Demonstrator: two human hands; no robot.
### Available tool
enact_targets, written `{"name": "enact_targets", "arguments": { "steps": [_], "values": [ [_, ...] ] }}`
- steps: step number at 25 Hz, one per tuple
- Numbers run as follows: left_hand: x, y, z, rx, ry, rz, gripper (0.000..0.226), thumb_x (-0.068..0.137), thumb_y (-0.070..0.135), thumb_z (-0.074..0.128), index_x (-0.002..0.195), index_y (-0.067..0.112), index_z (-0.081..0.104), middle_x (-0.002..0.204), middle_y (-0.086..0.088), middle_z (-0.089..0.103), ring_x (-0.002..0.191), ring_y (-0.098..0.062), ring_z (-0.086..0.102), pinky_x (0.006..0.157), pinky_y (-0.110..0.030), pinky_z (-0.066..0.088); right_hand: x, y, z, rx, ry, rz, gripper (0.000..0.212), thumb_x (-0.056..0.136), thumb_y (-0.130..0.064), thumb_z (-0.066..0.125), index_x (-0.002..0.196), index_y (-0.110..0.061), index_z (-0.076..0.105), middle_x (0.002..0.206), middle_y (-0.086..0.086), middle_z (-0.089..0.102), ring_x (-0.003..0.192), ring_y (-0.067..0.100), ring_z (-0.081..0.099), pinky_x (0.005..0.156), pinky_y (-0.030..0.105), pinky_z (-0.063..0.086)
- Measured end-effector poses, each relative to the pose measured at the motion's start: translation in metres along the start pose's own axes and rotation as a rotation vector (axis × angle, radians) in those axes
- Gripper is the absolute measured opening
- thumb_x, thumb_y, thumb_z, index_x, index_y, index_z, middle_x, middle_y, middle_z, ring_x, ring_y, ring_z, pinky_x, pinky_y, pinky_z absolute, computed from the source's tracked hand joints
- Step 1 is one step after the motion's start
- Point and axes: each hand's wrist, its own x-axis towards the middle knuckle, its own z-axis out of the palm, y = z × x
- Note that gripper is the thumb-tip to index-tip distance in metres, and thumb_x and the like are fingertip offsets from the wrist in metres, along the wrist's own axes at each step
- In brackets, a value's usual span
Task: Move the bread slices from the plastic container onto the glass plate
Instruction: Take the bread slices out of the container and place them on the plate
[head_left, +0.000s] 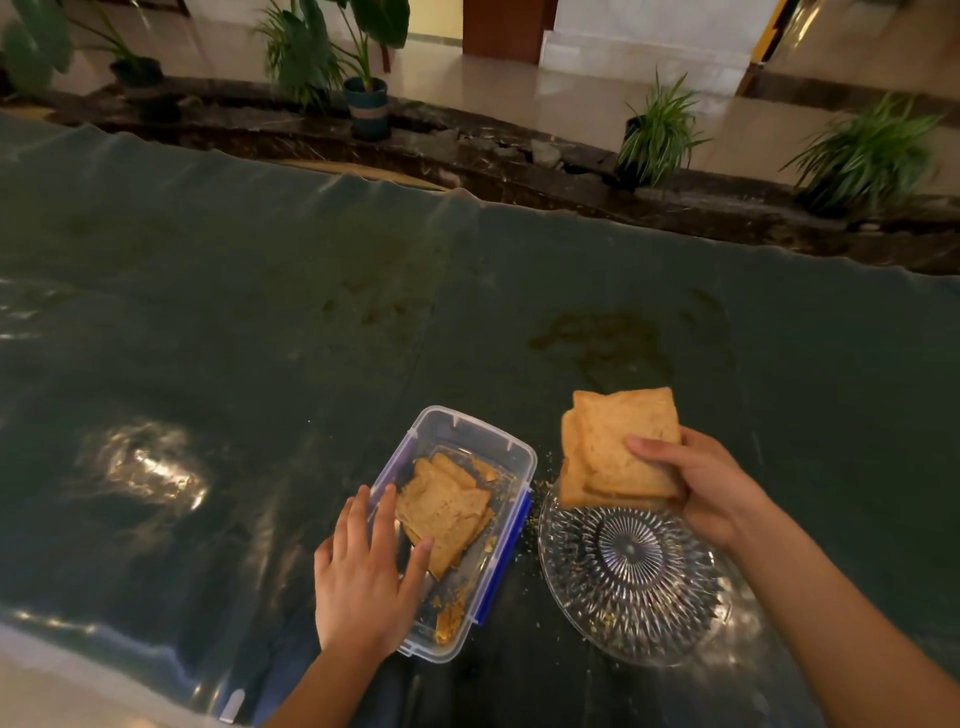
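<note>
While two bare hands work over the table, the right hand (711, 488) pinches a small stack of tan, square toasted bread slices (618, 447), thumb on the top face and fingers underneath; at least two slices show in the stack, perhaps a third at the bottom edge, and its lower corner hangs over the far rim of the one round, clear cut-glass plate (631, 577). That plate has a starburst pattern radiating from its centre and ribbed, sparkling facets toward the rim, with a few crumbs on it. Just left of it sits one rectangular clear plastic container (498, 441) with rounded corners and blue latch clips along its sides, lid off. Inside lie more bread slices (441, 512), overlapping and ragged at the edges; their exact count cannot be told, though at least two layers show, plus loose fragments and crumbs at the near end. The left hand (363, 582) rests open on the container's near left rim, fingers spread and thumb reaching in to touch the bread. Both things stand on a dark green, glossy sheet (260, 312) covering the table, wrinkled, stained and scattered with crumbs between container and plate. Beyond its far edge runs a dark stone ledge (467, 150) with about five potted green plants (660, 135) on a pale polished floor.
</note>
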Motion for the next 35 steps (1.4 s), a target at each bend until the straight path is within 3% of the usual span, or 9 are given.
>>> {"name": "enact_targets", "arguments": {
  "steps": [6, 9, 16, 20, 22, 25, 28, 31, 35],
  "values": [
    [0.001, 0.0, 0.002, 0.018, -0.006, -0.009, 0.085, 0.085, 0.078, 0.003, 0.154, 0.031, 0.017, 0.164, -0.002, 0.021, 0.148, -0.025, 0.024, 0.115, -0.053, 0.029, 0.006, 0.065, -0.048, -0.067, 0.214, 0.136, 0.072, 0.058, -0.014, 0.086, 0.122, -0.008, 0.054, 0.115, 0.015, 0.068, 0.102, 0.037, 0.067, 0.086, 0.057, 0.056],
    [0.002, 0.001, 0.001, 0.025, -0.004, -0.013, 0.084, 0.086, 0.076, 0.006, 0.154, 0.029, 0.021, 0.163, -0.004, 0.024, 0.147, -0.026, 0.027, 0.114, -0.054, 0.031, 0.011, 0.087, -0.052, -0.12, 0.273, 0.17, 0.064, 0.069, -0.009, 0.082, 0.124, -0.007, 0.051, 0.113, 0.012, 0.065, 0.1, 0.035, 0.064, 0.085, 0.054, 0.056],
    [0.001, 0.003, 0.0, 0.037, 0.004, -0.015, 0.079, 0.088, 0.072, 0.011, 0.153, 0.03, 0.022, 0.161, -0.005, 0.028, 0.145, -0.027, 0.03, 0.113, -0.053, 0.033, 0.005, 0.092, -0.048, -0.5, 0.4, -0.058, 0.034, 0.081, -0.014, 0.074, 0.113, -0.013, 0.062, 0.111, 0.005, 0.068, 0.096, 0.024, 0.065, 0.083, 0.048, 0.057],
    [0.002, 0.002, 0.0, 0.052, -0.001, -0.021, 0.077, 0.089, 0.072, 0.009, 0.153, 0.03, 0.019, 0.162, -0.004, 0.026, 0.146, -0.026, 0.028, 0.114, -0.052, 0.031, -0.01, 0.076, -0.035, -0.756, 0.493, -0.151, 0.043, 0.082, -0.017, 0.073, 0.123, -0.015, 0.058, 0.117, 0.003, 0.065, 0.102, 0.02, 0.061, 0.087, 0.04, 0.05],
    [0.001, 0.002, 0.001, 0.06, 0.0, -0.019, 0.075, 0.09, 0.07, 0.011, 0.153, 0.03, 0.02, 0.161, -0.004, 0.027, 0.145, -0.026, 0.029, 0.113, -0.051, 0.032, -0.016, 0.062, -0.011, -0.748, 0.451, -0.245, 0.042, 0.082, -0.015, 0.073, 0.122, -0.019, 0.059, 0.114, -0.003, 0.067, 0.104, 0.017, 0.063, 0.089, 0.038, 0.05],
    [0.002, 0.001, 0.0, 0.059, 0.004, -0.019, 0.074, 0.09, 0.068, 0.015, 0.153, 0.029, 0.022, 0.16, -0.004, 0.028, 0.145, -0.025, 0.03, 0.112, -0.049, 0.032, -0.017, 0.042, 0.043, -0.702, 0.291, -0.392, 0.037, 0.081, -0.016, 0.072, 0.114, -0.028, 0.061, 0.1, -0.015, 0.067, 0.091, 0.001, 0.063, 0.078, 0.022, 0.051],
    [0.002, 0.0, 0.0, 0.061, 0.003, -0.021, 0.073, 0.091, 0.068, 0.016, 0.153, 0.03, 0.023, 0.161, -0.003, 0.027, 0.145, -0.024, 0.029, 0.113, -0.048, 0.03, -0.008, 0.032, 0.1, -0.675, 0.082, -0.409, 0.036, 0.082, -0.017, 0.072, 0.113, -0.029, 0.061, 0.096, -0.013, 0.066, 0.087, 0.0, 0.062, 0.073, 0.014, 0.048],
    [0.001, 0.0, 0.0, 0.057, 0.007, -0.022, 0.072, 0.092, 0.066, 0.019, 0.152, 0.027, 0.028, 0.16, -0.005, 0.031, 0.144, -0.025, 0.032, 0.112, -0.049, 0.033, 0.014, 0.038, 0.146, -0.889, -0.068, -0.393, 0.039, 0.082, -0.022, 0.07, 0.12, -0.023, 0.06, 0.103, -0.009, 0.066, 0.092, 0.006, 0.063, 0.08, 0.022, 0.05],
    [0.002, 0.0, 0.001, 0.061, 0.001, -0.021, 0.069, 0.093, 0.063, 0.022, 0.151, 0.027, 0.031, 0.159, -0.005, 0.033, 0.143, -0.026, 0.035, 0.111, -0.049, 0.034, 0.052, 0.058, 0.194, -1.426, -0.169, -0.306, 0.051, 0.079, -0.038, 0.069, 0.122, -0.014, 0.055, 0.12, 0.009, 0.062, 0.112, 0.029, 0.059, 0.085, 0.037, 0.048]
  ]
}}
